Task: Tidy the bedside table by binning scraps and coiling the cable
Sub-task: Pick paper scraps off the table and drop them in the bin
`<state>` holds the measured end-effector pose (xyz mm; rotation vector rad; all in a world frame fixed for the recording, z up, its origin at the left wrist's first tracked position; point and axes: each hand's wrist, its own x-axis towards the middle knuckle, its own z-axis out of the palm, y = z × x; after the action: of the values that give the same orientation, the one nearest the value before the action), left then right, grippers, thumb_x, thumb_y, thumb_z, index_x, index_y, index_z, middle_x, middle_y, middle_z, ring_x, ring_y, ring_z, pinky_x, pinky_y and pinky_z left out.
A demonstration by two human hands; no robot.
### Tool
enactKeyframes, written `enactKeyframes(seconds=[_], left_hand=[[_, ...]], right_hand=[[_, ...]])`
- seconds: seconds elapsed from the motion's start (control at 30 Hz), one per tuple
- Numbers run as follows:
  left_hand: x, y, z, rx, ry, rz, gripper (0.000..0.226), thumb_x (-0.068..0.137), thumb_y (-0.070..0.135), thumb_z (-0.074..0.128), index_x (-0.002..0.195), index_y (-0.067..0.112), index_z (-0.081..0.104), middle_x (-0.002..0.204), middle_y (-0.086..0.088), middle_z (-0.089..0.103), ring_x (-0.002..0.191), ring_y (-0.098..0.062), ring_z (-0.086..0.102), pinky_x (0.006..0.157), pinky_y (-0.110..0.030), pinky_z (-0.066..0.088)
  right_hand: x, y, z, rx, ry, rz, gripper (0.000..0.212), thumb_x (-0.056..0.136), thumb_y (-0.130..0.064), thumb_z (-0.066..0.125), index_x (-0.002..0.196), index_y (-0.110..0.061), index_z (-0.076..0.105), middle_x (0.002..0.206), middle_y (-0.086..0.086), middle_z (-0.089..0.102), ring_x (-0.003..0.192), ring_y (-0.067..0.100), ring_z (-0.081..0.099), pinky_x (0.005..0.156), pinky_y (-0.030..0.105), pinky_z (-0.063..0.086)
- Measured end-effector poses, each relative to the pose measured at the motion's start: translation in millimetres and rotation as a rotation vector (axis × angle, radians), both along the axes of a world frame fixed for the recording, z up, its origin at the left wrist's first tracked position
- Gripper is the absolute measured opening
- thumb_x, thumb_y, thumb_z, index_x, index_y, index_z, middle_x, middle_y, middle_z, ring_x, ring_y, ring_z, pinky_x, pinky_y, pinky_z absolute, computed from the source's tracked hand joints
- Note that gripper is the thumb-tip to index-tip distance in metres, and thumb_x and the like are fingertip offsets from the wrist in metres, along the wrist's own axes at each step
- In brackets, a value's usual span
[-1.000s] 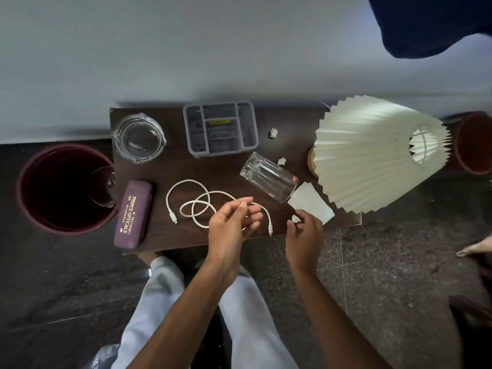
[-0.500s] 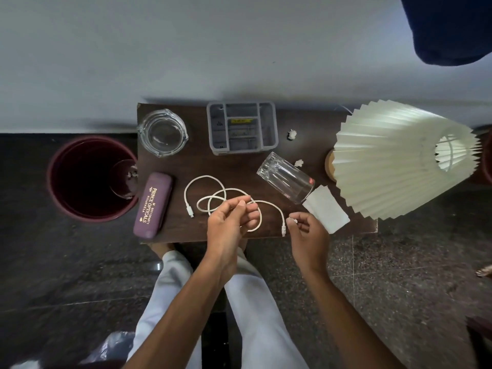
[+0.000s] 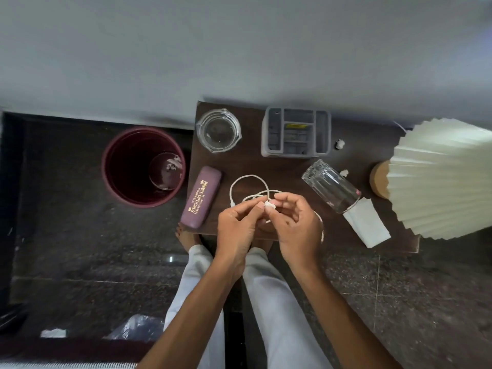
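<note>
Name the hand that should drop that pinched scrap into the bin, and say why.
Left. The bin stands on the floor off the table's left end, on the left hand's side, and both hands meet at the scrap. The right hand would have to cross over the left.

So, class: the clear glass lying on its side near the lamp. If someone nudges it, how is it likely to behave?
The glass lies on its side on the table, so a sideways nudge would probably set it rolling. It looks like real glass, so likely fragile if it drops to the floor. Its smooth wall may be slippery, so a firm grip seems wise.
</note>
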<state>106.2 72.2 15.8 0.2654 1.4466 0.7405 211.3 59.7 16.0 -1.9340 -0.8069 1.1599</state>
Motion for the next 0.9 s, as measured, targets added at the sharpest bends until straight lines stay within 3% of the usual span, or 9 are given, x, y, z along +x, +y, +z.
enactKeyframes(seconds=[0.1, 0.3, 0.43, 0.57, 0.73, 0.9], left_hand=[[-16.8, 1.7, 1.8, 0.009, 0.045, -0.005, 0.016, 0.094, 0.012, 0.07, 0.106, 0.009, 0.08, 0.097, -0.006, 0.081, 0.094, -0.019, 0.077, 0.079, -0.022, 0.06], [-51.3, 9.5, 0.1, 0.06, 0.17, -0.001, 0.019, 0.085, 0.015, 0.081, 0.103, 0.012, 0.081, 0.09, 0.002, 0.082, 0.084, -0.002, 0.076, 0.068, -0.008, 0.052], [-70.9, 15.2, -6.0, 0.052, 0.178, 0.056, 0.017, 0.086, 0.01, 0.079, 0.103, 0.01, 0.081, 0.089, -0.003, 0.082, 0.084, -0.013, 0.078, 0.074, -0.02, 0.06], [-87.4, 21.5, -13.5, -0.002, 0.133, 0.166, 0.01, 0.088, 0.007, 0.077, 0.096, 0.011, 0.081, 0.083, -0.005, 0.08, 0.078, -0.013, 0.076, 0.069, -0.019, 0.059], [-112.3, 30.2, -19.2, -0.035, 0.128, 0.22, 0.006, 0.088, 0.013, 0.078, 0.093, 0.01, 0.08, 0.081, -0.007, 0.08, 0.074, -0.012, 0.075, 0.067, -0.02, 0.06], [-142.4, 35.7, -31.8, -0.013, 0.158, 0.223, 0.005, 0.086, 0.017, 0.08, 0.09, 0.013, 0.081, 0.084, -0.009, 0.081, 0.086, -0.024, 0.079, 0.08, -0.035, 0.062]], right_hand=[[-17.9, 3.9, -2.9, 0.033, -0.078, 0.065, 0.019, 0.082, -0.005, 0.079, 0.099, -0.011, 0.072, 0.087, -0.005, 0.075, 0.081, 0.001, 0.072, 0.067, 0.013, 0.056], [-47.7, 11.4, -1.0, 0.073, -0.134, 0.221, 0.035, 0.087, -0.005, 0.074, 0.118, -0.017, 0.067, 0.091, -0.018, 0.074, 0.089, -0.005, 0.071, 0.079, 0.014, 0.057], [-65.5, 17.7, -0.4, 0.093, -0.097, 0.307, 0.042, 0.089, 0.0, 0.07, 0.129, -0.012, 0.063, 0.1, -0.016, 0.072, 0.095, -0.012, 0.068, 0.083, 0.01, 0.054], [-82.8, 25.5, -3.9, 0.051, 0.02, 0.267, 0.04, 0.089, 0.001, 0.07, 0.127, -0.009, 0.063, 0.106, -0.005, 0.075, 0.101, -0.002, 0.07, 0.086, 0.02, 0.058], [-106.5, 40.1, -8.1, 0.024, 0.075, 0.291, 0.037, 0.087, 0.001, 0.072, 0.122, -0.009, 0.066, 0.105, -0.003, 0.075, 0.098, 0.0, 0.071, 0.083, 0.016, 0.057], [-132.5, 55.2, -15.3, 0.025, 0.015, 0.422, 0.033, 0.084, -0.01, 0.079, 0.116, -0.013, 0.071, 0.099, -0.006, 0.076, 0.09, -0.002, 0.072, 0.08, 0.013, 0.056]])
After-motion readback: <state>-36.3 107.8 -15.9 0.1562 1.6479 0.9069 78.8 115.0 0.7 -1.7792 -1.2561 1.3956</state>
